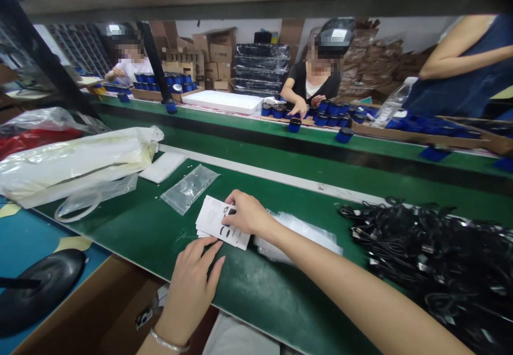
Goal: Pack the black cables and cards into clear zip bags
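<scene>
A small stack of white printed leaflets (216,220) lies on the green belt (280,291) in front of me. My right hand (247,213) rests on the stack's right end, fingers curled and pinching the top leaflet. My left hand (192,277) lies flat beside the stack's near edge, fingers straight and together, fingertips touching the leaflets. Just right of the stack, partly under my right forearm, sits a pile of clear plastic bags (304,234). One clear bag (189,187) lies alone to the left.
A heap of black cables (436,253) fills the right side. Large plastic bags (76,160) lie at the left, and a white packet (162,167) beside them. Across the belt, three other people handle blue round cases (328,114) near a white tray (224,101) and a water bottle (395,101).
</scene>
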Demonstrator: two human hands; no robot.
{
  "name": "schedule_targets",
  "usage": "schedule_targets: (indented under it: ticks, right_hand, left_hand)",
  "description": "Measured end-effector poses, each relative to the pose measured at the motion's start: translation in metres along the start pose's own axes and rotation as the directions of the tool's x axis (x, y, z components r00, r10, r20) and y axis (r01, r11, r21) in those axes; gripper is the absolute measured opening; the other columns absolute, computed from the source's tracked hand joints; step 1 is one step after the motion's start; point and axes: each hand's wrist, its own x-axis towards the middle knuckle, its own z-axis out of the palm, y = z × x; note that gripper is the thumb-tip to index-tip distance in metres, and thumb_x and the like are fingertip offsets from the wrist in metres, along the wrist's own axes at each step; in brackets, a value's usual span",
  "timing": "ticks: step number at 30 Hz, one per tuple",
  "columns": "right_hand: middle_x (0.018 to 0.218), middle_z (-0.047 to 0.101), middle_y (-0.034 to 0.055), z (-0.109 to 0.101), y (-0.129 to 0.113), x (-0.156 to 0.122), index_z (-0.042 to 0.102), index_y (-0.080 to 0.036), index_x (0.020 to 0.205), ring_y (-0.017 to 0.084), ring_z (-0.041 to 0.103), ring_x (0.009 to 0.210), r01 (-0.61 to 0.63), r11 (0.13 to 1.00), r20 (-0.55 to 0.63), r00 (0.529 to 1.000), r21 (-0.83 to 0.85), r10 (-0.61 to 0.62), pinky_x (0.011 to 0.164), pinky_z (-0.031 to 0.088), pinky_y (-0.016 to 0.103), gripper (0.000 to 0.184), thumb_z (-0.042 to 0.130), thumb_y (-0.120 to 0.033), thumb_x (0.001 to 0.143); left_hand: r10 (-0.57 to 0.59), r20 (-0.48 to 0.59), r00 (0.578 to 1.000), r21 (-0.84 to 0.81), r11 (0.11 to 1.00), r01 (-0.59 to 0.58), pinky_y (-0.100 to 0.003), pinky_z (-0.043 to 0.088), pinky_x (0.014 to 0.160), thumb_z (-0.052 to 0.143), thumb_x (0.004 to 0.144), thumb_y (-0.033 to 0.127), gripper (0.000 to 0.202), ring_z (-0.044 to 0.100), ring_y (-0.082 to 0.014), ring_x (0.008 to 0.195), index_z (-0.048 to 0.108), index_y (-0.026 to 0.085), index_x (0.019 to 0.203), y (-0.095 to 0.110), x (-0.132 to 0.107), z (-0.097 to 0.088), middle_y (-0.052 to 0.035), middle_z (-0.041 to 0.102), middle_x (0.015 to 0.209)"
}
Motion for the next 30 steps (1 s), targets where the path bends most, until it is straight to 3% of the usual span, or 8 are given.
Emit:
schedule_targets:
  ticks: [3, 6, 8, 10, 15, 20, 25, 30]
  right_hand:
    - [0.101, 0.068, 0.0056, -0.010, -0.002, -0.016, 0.060, -0.017, 0.111, 0.020, 0.063, 0.094, 0.071, 0.996, -0.018, 0.997, 0.053, -0.071, 0.077, 0.047, 0.027, 0.036, 0.069, -0.025, 0.077]
    - [0.092, 0.067, 0.0053, -0.020, -0.002, -0.052, 0.066, -0.019, 0.091, 0.022, 0.063, 0.087, 0.135, 0.990, -0.038, 0.990, 0.045, -0.133, 0.072, 0.046, 0.031, 0.010, 0.063, -0.016, 0.081]
    - [0.088, 0.065, 0.0043, -0.018, 0.003, -0.082, 0.065, -0.020, 0.091, 0.022, 0.062, 0.083, 0.203, 0.979, -0.071, 0.977, 0.031, -0.200, 0.070, 0.046, 0.031, 0.016, 0.060, -0.008, 0.081]
    - [0.088, 0.064, 0.0042, -0.007, 0.012, -0.113, 0.061, -0.021, 0.103, 0.021, 0.061, 0.081, 0.306, 0.951, -0.182, 0.938, 0.038, -0.294, 0.072, 0.047, 0.032, 0.028, 0.058, -0.004, 0.081]
    - [0.098, 0.059, 0.0027, 0.036, 0.042, -0.167, 0.041, -0.026, 0.123, 0.020, 0.059, 0.088, 0.156, 0.929, -0.457, 0.889, 0.337, 0.016, 0.078, 0.051, 0.032, 0.068, 0.071, -0.003, 0.067]
    - [0.128, 0.046, 0.0109, 0.055, 0.059, -0.177, 0.039, -0.029, 0.129, 0.031, 0.047, 0.117, 0.012, 0.948, -0.610, 0.768, 0.318, 0.194, 0.093, 0.042, 0.048, 0.067, 0.070, -0.016, 0.072]
    - [0.091, 0.064, -0.0021, 0.060, 0.055, -0.173, 0.036, -0.033, 0.130, 0.015, 0.063, 0.081, 0.153, 0.681, -0.435, 0.861, 0.716, 0.264, 0.077, 0.050, 0.029, 0.057, 0.054, -0.008, 0.081]
    - [0.089, 0.064, -0.0035, 0.077, 0.045, -0.177, 0.044, -0.034, 0.124, 0.013, 0.060, 0.091, 0.263, 0.459, -0.441, 0.830, 0.848, 0.341, 0.088, 0.042, 0.026, 0.050, 0.058, -0.012, 0.082]
  left_hand:
    - [-0.114, -0.119, 0.986, -0.076, 0.991, 0.106, -0.041, 0.051, 0.079, 0.057, 0.085, 0.029, 0.012, 0.061, -0.0230, 0.089, 0.061, 0.022, 0.095, 0.002, -0.001, -0.007, -0.0049, 0.062, 0.096]
    - [-0.266, -0.242, 0.933, -0.178, 0.957, 0.227, -0.037, 0.054, 0.075, 0.057, 0.086, 0.037, 0.036, 0.062, -0.0233, 0.095, 0.046, 0.019, 0.115, 0.012, -0.004, -0.014, -0.0114, 0.055, 0.112]
    - [-0.256, -0.147, 0.955, -0.259, 0.942, 0.213, -0.032, 0.055, 0.078, 0.056, 0.087, 0.036, 0.043, 0.061, -0.0214, 0.102, 0.041, 0.024, 0.125, 0.022, -0.005, -0.015, -0.0103, 0.055, 0.121]
    - [-0.149, 0.002, 0.989, -0.338, 0.931, 0.140, -0.025, 0.053, 0.083, 0.054, 0.088, 0.029, 0.024, 0.063, -0.0158, 0.101, 0.053, 0.031, 0.112, 0.034, -0.005, -0.011, -0.0009, 0.064, 0.113]
    - [-0.009, 0.074, 0.997, -0.464, 0.885, 0.043, -0.016, 0.050, 0.082, 0.053, 0.087, 0.018, 0.015, 0.065, -0.0112, 0.094, 0.062, 0.030, 0.085, 0.046, -0.009, 0.004, 0.0037, 0.069, 0.097]
    - [-0.040, 0.094, 0.995, -0.494, 0.866, 0.081, -0.015, 0.048, 0.083, 0.053, 0.088, 0.019, 0.013, 0.063, -0.0108, 0.092, 0.061, 0.029, 0.086, 0.041, -0.010, 0.011, 0.0027, 0.066, 0.095]
    - [-0.154, 0.085, 0.984, -0.552, 0.815, 0.175, -0.020, 0.045, 0.089, 0.059, 0.086, 0.025, 0.020, 0.056, -0.0143, 0.108, 0.057, 0.032, 0.105, 0.046, -0.014, 0.017, -0.0009, 0.053, 0.116]
    - [-0.329, 0.161, 0.931, -0.813, 0.490, 0.314, -0.025, 0.038, 0.098, 0.054, 0.082, 0.057, 0.059, 0.050, -0.0186, 0.119, 0.036, 0.034, 0.133, 0.079, -0.022, 0.026, -0.0018, 0.056, 0.122]
